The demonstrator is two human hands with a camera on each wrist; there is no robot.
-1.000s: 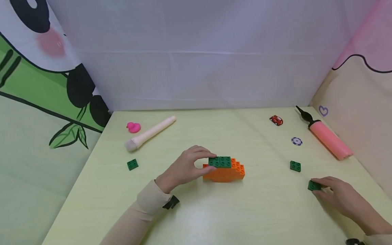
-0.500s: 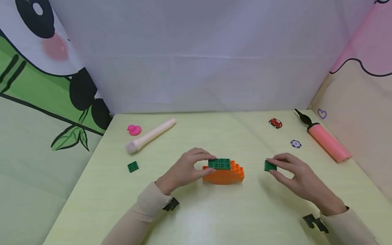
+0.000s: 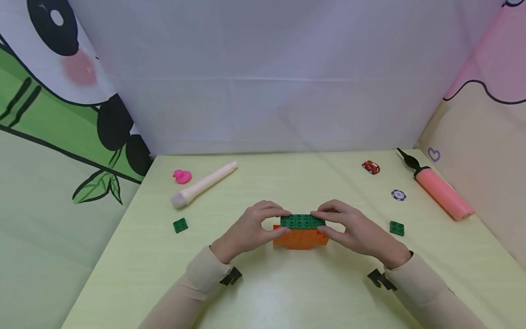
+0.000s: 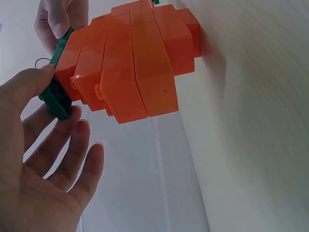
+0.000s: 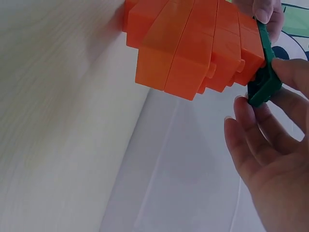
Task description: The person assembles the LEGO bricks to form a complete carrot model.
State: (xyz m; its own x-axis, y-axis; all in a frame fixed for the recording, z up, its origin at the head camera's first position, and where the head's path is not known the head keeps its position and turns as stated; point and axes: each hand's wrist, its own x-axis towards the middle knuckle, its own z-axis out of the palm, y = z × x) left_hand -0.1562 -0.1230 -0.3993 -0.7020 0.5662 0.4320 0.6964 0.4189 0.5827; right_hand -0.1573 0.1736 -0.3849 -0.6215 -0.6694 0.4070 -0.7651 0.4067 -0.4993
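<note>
A stepped stack of orange bricks (image 3: 301,240) stands mid-table, topped by a row of green bricks (image 3: 302,222). At the row's left end, my left hand (image 3: 248,228) pinches a green brick (image 4: 58,99) between thumb and fingers; the left wrist view shows it overhanging the orange stack. My right hand (image 3: 361,230) pinches the green brick at the right end (image 3: 318,221), which lies level with the row. In the right wrist view this green brick (image 5: 265,87) also juts past the orange bricks (image 5: 188,48). Whether it is pressed fully down I cannot tell.
Loose green bricks lie at left (image 3: 180,225) and right (image 3: 397,228). Behind the left one are a pale tube (image 3: 205,185) and a pink toy duck (image 3: 182,176). At right lie a red toy car (image 3: 371,167), a poker chip (image 3: 398,195) and a pink hand pump (image 3: 444,193).
My right hand has carried a green brick leftward from the right side of the table to the right end of the green row. My left hand keeps its hold on the row's left end.
</note>
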